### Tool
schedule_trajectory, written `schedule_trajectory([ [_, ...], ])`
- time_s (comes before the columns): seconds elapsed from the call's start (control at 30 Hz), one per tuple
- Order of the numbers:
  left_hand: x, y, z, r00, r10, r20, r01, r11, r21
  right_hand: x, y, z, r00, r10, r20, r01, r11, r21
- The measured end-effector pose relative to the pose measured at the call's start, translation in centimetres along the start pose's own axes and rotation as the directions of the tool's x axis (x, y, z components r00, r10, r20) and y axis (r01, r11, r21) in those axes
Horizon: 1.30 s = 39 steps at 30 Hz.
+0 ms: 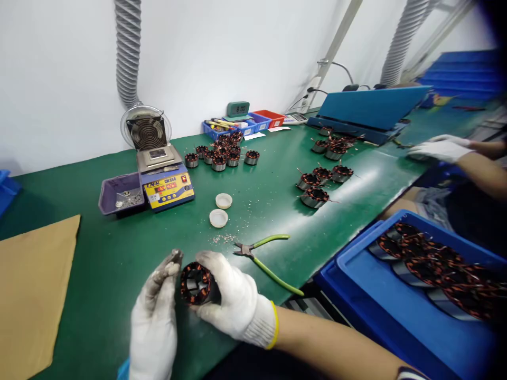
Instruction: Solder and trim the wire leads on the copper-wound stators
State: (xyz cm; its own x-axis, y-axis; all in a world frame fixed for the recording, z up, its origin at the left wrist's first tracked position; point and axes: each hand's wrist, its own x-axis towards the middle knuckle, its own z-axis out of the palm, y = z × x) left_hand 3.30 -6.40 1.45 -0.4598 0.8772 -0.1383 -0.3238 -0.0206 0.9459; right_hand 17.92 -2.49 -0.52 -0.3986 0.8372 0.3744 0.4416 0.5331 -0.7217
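My right hand (233,298), in a white knit glove with a yellow cuff edge, grips a wound motor stator (195,285) from its right side. The stator is tilted so that its open bore and copper windings face up toward me. Just to its left is my left hand (156,316), also gloved, its fingertips grey with dirt and pressed together. Whatever may be between those fingers is too small to make out. Green-handled cutting pliers (253,256) lie with their jaws parted on the green table (119,274), beyond my right hand.
Two small white dishes (218,218) lie near scattered metal bits. Behind them stand a solder pot (164,179), a purple tray (121,195) and several stators (218,161). Cardboard (35,295) covers the left side. At right are a blue bin (368,290) of stators and a co-worker's gloved hands (443,149).
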Motion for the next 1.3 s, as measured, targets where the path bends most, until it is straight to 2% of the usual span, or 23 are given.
schedule_trajectory([
  [0.13,0.7,2.2,-0.2,0.980,0.181,-0.078,-0.188,0.977,-0.099,0.2,0.3,-2.1,0.996,-0.087,-0.034,0.081,0.987,-0.142],
  [0.2,1.6,2.7,-0.2,0.974,0.224,-0.022,-0.224,0.974,-0.008,0.4,0.2,-3.1,0.990,-0.136,-0.044,0.125,0.973,-0.195],
  [0.27,2.4,2.4,-0.1,0.985,0.091,0.144,-0.122,0.966,0.227,0.6,0.2,-3.7,0.978,-0.203,-0.045,0.188,0.955,-0.232],
  [0.33,2.6,1.8,0.0,0.960,-0.065,0.272,-0.069,0.888,0.455,0.6,0.2,-4.1,0.968,-0.251,-0.018,0.237,0.935,-0.264],
  [0.37,2.5,1.5,0.0,0.947,-0.087,0.309,-0.093,0.848,0.522,0.6,0.3,-4.1,0.965,-0.264,0.000,0.253,0.926,-0.280],
  [0.43,2.2,1.0,-0.2,0.927,-0.024,0.374,-0.214,0.785,0.581,0.6,0.4,-4.2,0.958,-0.283,0.041,0.281,0.911,-0.302],
  [0.5,2.0,0.8,-0.6,0.897,0.065,0.437,-0.344,0.724,0.598,0.5,0.5,-4.1,0.952,-0.299,0.071,0.306,0.900,-0.310],
  [0.53,2.0,0.8,-0.8,0.894,0.113,0.434,-0.378,0.709,0.595,0.5,0.5,-4.1,0.947,-0.310,0.081,0.320,0.897,-0.306],
  [0.63,2.5,1.2,-1.1,0.920,0.275,0.280,-0.386,0.755,0.530,0.5,0.5,-4.3,0.942,-0.319,0.108,0.336,0.896,-0.289],
  [0.67,2.6,1.3,-1.2,0.916,0.313,0.252,-0.400,0.764,0.506,0.4,0.4,-4.4,0.944,-0.307,0.119,0.329,0.900,-0.286],
  [0.73,2.8,1.3,-1.3,0.875,0.334,0.351,-0.477,0.724,0.499,0.4,0.4,-4.7,0.951,-0.274,0.142,0.305,0.907,-0.292],
  [0.8,2.9,1.0,-1.5,0.810,0.299,0.504,-0.558,0.657,0.507,0.7,0.5,-5.4,0.955,-0.261,0.139,0.291,0.909,-0.297],
  [0.83,3.0,0.7,-1.6,0.797,0.283,0.533,-0.571,0.639,0.515,0.9,0.6,-5.9,0.957,-0.260,0.128,0.287,0.910,-0.299],
  [0.87,3.1,0.4,-1.8,0.807,0.279,0.520,-0.560,0.639,0.527,1.4,0.7,-6.5,0.960,-0.253,0.118,0.277,0.910,-0.307],
  [0.93,3.5,-0.5,-2.1,0.870,0.277,0.408,-0.479,0.675,0.561,2.8,1.1,-7.9,0.977,-0.180,0.111,0.209,0.906,-0.369],
  [1.0,4.3,-1.4,-2.3,0.927,0.210,0.311,-0.362,0.717,0.596,4.9,1.5,-9.5,0.993,-0.019,0.117,0.074,0.869,-0.489],
  [1.1,5.4,-1.9,-2.1,0.954,0.069,0.293,-0.247,0.736,0.631,8.4,2.1,-11.5,0.967,0.215,0.136,-0.073,0.748,-0.660],
  [1.17,5.8,-1.8,-1.7,0.952,0.036,0.304,-0.232,0.733,0.640,10.2,2.5,-12.2,0.943,0.266,0.198,-0.047,0.697,-0.715],
  [1.3,5.9,-1.3,-1.1,0.945,0.025,0.327,-0.242,0.727,0.643,12.6,2.5,-12.4,0.880,0.266,0.393,0.125,0.669,-0.733],
])
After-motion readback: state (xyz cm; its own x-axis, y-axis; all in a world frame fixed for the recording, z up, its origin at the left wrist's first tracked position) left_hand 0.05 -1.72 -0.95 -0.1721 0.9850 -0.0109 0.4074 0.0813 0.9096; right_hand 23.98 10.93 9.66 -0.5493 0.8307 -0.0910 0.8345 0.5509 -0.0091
